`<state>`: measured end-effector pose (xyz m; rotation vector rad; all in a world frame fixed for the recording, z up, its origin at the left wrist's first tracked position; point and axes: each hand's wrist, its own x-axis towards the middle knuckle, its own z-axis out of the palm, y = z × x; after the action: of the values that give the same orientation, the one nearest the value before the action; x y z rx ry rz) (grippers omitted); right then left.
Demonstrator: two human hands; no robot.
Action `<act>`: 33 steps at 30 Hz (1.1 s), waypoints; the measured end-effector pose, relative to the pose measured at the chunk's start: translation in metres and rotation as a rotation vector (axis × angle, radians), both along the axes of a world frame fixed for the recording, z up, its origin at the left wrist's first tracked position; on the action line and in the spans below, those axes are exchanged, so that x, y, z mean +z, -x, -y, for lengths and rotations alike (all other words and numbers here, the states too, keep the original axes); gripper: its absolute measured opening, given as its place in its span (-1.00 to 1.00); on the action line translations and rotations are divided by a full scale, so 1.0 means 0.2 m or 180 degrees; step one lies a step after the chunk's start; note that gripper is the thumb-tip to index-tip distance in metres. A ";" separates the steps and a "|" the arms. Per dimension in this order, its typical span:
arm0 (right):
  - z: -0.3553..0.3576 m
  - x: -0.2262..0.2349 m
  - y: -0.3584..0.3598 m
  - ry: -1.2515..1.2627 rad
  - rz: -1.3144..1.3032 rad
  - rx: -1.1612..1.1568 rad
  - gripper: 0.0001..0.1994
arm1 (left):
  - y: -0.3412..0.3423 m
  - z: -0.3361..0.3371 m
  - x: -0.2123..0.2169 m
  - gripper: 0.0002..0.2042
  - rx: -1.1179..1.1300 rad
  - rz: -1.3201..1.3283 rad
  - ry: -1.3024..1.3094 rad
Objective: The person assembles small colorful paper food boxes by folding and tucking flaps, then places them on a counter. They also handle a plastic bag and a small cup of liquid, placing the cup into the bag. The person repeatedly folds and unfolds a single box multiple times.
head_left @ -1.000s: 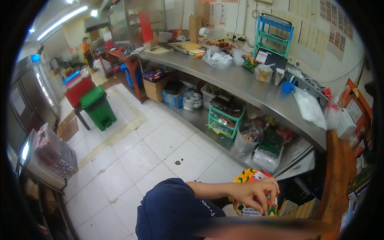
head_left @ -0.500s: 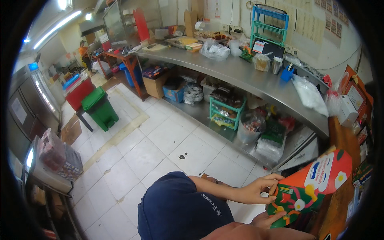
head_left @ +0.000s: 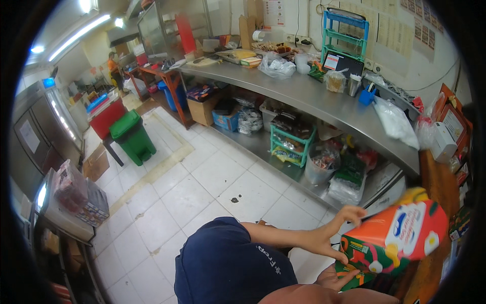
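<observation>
A red and green printed cardboard carton (head_left: pixel 377 233) with white flower shapes is tilted at the lower right. My left hand (head_left: pixel 329 235) is at its near left edge, fingers spread apart and raised, the thumb at the green edge. Below it, my right hand (head_left: pixel 336 277) grips the lower green part, with a finger lying across the card. The rest of that hand is partly hidden by my forearm. A yellow and orange flap at the carton's far end is blurred.
A brown wooden surface (head_left: pixel 433 213) runs along the right. Ahead stands a steel counter (head_left: pixel 324 104), its lower shelf holding tubs and bags. A green bin (head_left: pixel 133 137) stands on the tiled floor at left. Far off, a person (head_left: pixel 114 68) in orange stands by a table.
My left hand has let go of its pinch and spread its fingers upward. The carton's red face has swung round and opened away from the green part under my right hand.
</observation>
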<state>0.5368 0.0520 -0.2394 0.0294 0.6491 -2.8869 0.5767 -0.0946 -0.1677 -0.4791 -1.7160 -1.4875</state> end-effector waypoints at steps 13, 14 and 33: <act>-0.14 0.08 -0.01 -0.2566 -0.2932 0.0845 -0.62 | -0.06 0.18 -0.01 -0.17 -0.0659 0.1192 0.0659; -0.16 0.11 -0.01 -0.2800 -0.3883 0.0443 -0.63 | -0.07 0.18 -0.01 -0.20 -0.0698 0.1015 0.0735; -0.11 0.37 -0.12 -0.3136 -0.1880 0.0959 -0.72 | -0.13 0.21 0.16 -0.76 0.0070 -0.0397 0.1693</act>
<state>0.5614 0.0746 -0.1660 -0.7216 1.8949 -1.9951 0.6023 -0.1360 -0.1355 -0.8056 -2.0012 -0.9484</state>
